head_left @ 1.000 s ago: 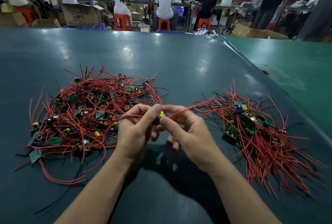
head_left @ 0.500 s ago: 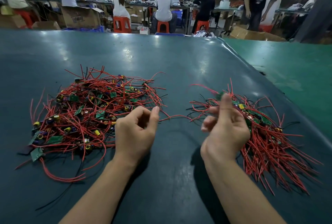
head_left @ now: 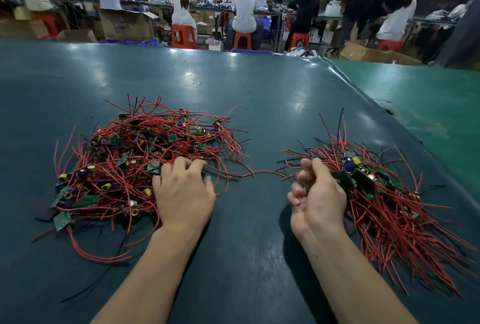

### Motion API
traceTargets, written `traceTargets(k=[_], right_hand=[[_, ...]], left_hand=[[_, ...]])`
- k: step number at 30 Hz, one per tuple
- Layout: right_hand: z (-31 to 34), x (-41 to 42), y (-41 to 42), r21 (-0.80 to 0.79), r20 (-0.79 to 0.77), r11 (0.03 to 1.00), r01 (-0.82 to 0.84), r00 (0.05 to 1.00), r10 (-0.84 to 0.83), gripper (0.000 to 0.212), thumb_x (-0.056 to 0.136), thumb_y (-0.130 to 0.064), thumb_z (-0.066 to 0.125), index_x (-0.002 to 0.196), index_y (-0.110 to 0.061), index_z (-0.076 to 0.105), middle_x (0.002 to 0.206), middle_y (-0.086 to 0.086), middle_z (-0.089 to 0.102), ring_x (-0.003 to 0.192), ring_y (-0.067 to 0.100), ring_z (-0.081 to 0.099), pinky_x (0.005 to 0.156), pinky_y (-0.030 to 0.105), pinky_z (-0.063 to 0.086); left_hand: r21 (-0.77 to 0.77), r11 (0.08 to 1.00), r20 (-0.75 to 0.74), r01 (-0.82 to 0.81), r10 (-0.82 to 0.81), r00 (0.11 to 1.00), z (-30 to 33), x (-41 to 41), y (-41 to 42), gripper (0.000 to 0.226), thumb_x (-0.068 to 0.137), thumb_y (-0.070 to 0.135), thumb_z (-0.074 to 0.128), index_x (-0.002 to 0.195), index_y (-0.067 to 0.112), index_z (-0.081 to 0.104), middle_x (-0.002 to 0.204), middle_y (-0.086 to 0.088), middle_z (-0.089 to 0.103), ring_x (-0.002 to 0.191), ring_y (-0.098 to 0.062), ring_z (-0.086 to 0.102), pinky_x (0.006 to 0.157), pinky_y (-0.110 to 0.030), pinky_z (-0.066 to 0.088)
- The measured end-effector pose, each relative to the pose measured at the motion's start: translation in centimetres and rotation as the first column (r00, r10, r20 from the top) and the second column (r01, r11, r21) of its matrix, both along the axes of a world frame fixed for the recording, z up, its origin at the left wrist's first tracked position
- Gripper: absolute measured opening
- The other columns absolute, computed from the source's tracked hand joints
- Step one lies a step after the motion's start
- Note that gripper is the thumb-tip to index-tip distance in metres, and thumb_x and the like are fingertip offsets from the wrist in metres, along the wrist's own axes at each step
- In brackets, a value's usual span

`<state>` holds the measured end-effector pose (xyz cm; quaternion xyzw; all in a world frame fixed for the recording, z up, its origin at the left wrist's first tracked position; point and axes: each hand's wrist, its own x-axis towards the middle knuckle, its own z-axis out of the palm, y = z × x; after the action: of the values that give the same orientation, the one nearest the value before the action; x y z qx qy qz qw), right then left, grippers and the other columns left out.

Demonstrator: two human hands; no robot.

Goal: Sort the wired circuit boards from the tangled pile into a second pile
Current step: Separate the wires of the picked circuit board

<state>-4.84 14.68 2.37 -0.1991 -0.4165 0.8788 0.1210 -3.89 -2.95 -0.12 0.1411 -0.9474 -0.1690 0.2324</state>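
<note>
left hand [head_left: 183,193] spread on tangled pile [head_left: 135,167]

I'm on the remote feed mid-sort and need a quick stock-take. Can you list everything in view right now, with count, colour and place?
tangled pile: one, red and black wires with green boards, left on the table.
second pile: one, the same red wires and green boards, right on the table.
stray red wire: one, lying between the two piles.
table: one, dark teal, glossy, under both piles.
stools: several in view, orange-red, beyond the table's far edge.
cardboard box: one, brown, open, far left background.
workers: several, mostly in white tops, seated at the far benches.
left hand: fingers spread, reaching into the tangled pile.
right hand: loosely curled, holding nothing, beside the second pile.
</note>
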Motion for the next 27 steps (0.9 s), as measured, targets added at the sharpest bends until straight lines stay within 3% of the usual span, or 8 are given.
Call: traceTargets(k=[3,5,10,12,18,20,23,27], right_hand=[[-0.2,-0.3,-0.2,0.021,0.03,0.999,-0.049,0.998,0.049,0.024,0.098,-0.02,0.053,0.078,-0.011,0.061,0.046,-0.006,0.047,0.034,0.006,0.032,0.034,0.015,0.022],[-0.4,-0.4,-0.3,0.043,0.043,0.995,-0.09,0.995,0.089,0.024,0.098,-0.02,0.054,0.077,-0.011,0.062,0.047,-0.006,0.046,0.035,0.007,0.032,0.036,0.015,0.022],[-0.3,-0.1,-0.5,0.084,0.022,0.983,-0.165,0.986,0.164,0.024,0.098,-0.019,0.054,0.077,-0.01,0.064,0.048,-0.006,0.048,0.035,0.007,0.032,0.035,0.015,0.022],[-0.1,0.1,-0.6,0.109,0.019,0.97,-0.217,0.976,0.216,0.026,0.098,-0.019,0.054,0.076,-0.01,0.064,0.049,-0.005,0.048,0.035,0.007,0.032,0.035,0.016,0.022],[-0.1,0.5,-0.9,0.259,0.033,0.93,-0.261,0.965,0.261,0.027,0.097,-0.021,0.056,0.074,-0.013,0.067,0.051,-0.004,0.052,0.038,0.008,0.035,0.036,0.017,0.025],[-0.1,0.6,-0.9,0.312,0.023,0.911,-0.27,0.961,0.277,0.028,0.097,-0.022,0.057,0.072,-0.014,0.067,0.051,-0.003,0.053,0.037,0.008,0.037,0.035,0.017,0.026],[0.0,0.8,-1.4,0.386,0.015,0.843,-0.376,0.916,0.402,0.027,0.096,-0.028,0.059,0.076,-0.015,0.071,0.055,-0.002,0.058,0.038,0.006,0.041,0.036,0.016,0.027],[0.2,1.2,-2.3,0.277,0.007,0.752,-0.599,0.783,0.621,0.042,0.086,-0.058,0.055,0.08,-0.022,0.077,0.066,-0.002,0.065,0.04,0.008,0.046,0.038,0.014,0.026]], left_hand=[[0.082,0.996,-0.118,0.048,-0.038,0.992,0.1,-0.1,-0.3,0.012,0.088,0.021,0.068,0.096,0.015,0.076,0.097,-0.007,0.062,0.095,-0.031,0.053,0.087,-0.042,0.041],[0.138,0.988,-0.21,0.068,-0.038,0.977,0.3,0.0,-0.3,0.012,0.086,0.015,0.07,0.097,0.012,0.072,0.093,-0.009,0.064,0.091,-0.033,0.057,0.084,-0.044,0.044],[-0.037,0.993,0.057,-0.115,0.117,0.991,0.3,-0.2,-0.5,0.033,0.089,0.038,0.061,0.12,0.025,0.06,0.109,-0.004,0.067,0.106,-0.031,0.054,0.086,-0.041,0.039],[-0.037,0.99,0.064,-0.135,0.137,0.989,0.2,-0.2,-0.7,0.031,0.091,0.038,0.059,0.119,0.025,0.061,0.111,-0.004,0.066,0.109,-0.031,0.053,0.088,-0.042,0.039],[0.024,0.989,-0.207,-0.143,0.145,0.968,0.6,0.2,-0.4,0.02,0.093,0.034,0.063,0.104,0.019,0.066,0.1,-0.007,0.069,0.095,-0.035,0.053,0.08,-0.045,0.037],[0.035,0.995,-0.384,-0.097,0.103,0.918,0.9,0.3,-0.3,0.019,0.093,0.032,0.064,0.102,0.015,0.068,0.093,-0.008,0.07,0.088,-0.034,0.055,0.077,-0.044,0.037],[-0.015,0.998,-0.656,0.061,-0.056,0.753,1.3,0.7,0.2,0.016,0.093,0.028,0.067,0.099,0.013,0.07,0.091,-0.002,0.071,0.083,-0.029,0.058,0.076,-0.04,0.037],[-0.169,0.878,-0.711,0.447,-0.423,0.561,1.3,1.5,2.0,0.015,0.089,0.02,0.071,0.1,0.01,0.072,0.099,0.011,0.066,0.085,-0.019,0.056,0.078,-0.041,0.044]])
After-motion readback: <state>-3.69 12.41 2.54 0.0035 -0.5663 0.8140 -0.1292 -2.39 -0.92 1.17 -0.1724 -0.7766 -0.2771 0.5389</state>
